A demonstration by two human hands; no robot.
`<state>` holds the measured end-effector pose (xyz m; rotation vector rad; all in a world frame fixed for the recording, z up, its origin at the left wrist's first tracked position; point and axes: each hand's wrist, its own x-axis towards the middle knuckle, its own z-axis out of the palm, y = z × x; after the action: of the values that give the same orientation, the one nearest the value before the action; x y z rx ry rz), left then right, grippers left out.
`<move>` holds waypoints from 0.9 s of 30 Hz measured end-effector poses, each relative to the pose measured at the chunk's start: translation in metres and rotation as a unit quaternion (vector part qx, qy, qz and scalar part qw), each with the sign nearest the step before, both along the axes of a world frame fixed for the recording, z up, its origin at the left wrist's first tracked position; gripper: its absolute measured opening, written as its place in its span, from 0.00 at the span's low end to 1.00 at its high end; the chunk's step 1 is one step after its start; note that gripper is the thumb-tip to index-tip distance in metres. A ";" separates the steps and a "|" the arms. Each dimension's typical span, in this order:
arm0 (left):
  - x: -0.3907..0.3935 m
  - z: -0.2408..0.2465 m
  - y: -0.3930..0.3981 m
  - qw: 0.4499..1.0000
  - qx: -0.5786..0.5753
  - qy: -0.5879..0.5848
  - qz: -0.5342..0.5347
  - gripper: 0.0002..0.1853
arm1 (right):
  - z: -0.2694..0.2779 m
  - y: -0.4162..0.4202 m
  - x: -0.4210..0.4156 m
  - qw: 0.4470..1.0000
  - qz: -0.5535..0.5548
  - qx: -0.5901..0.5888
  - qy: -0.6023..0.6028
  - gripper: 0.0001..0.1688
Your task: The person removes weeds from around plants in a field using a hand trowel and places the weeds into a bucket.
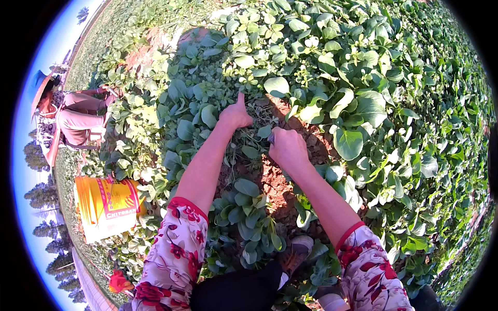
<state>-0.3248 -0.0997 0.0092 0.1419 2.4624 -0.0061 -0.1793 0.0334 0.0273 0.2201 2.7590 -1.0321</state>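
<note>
Both arms, in floral sleeves, reach down into a bed of leafy green plants. My left hand (236, 114) is among low small-leaved plants in shade, one finger stretched forward; its palm side is hidden, so I cannot tell whether it grips any stems. To its right, my right hand (288, 149) is closed around the handle of a small tool (271, 138), most of which is hidden by the fist. Thin, loose-looking stems (243, 136) lie between the hands. Reddish soil (311, 136) shows beside the right hand, and a broad-leaved green plant (249, 202) stands nearer my legs.
A yellow plastic bucket (87, 202) stands at the left. Beyond it, a person in a wide-brimmed hat (74, 112) sits low among the plants. A red and yellow object (119, 281) lies at lower left. My shoe (298, 252) is between plants; dense leaves (412, 116) cover the right side.
</note>
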 end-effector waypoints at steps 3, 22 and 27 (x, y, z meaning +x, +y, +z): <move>-0.015 -0.015 -0.001 1.000 0.002 -0.003 0.003 0.48 | -0.035 -0.011 -0.029 0.998 -0.009 -0.009 0.060 0.06; 0.009 -0.002 -0.008 0.997 0.035 0.054 0.038 0.25 | -0.036 -0.009 -0.061 0.999 0.021 -0.008 0.022 0.09; 0.042 0.001 -0.021 0.993 0.034 0.116 -0.016 0.22 | 0.007 0.020 -0.020 0.996 0.075 0.013 -0.041 0.15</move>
<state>-0.2829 -0.1211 0.0104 0.2227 2.6929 0.0507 -0.1993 0.0531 0.0341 0.0575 2.6698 -0.9286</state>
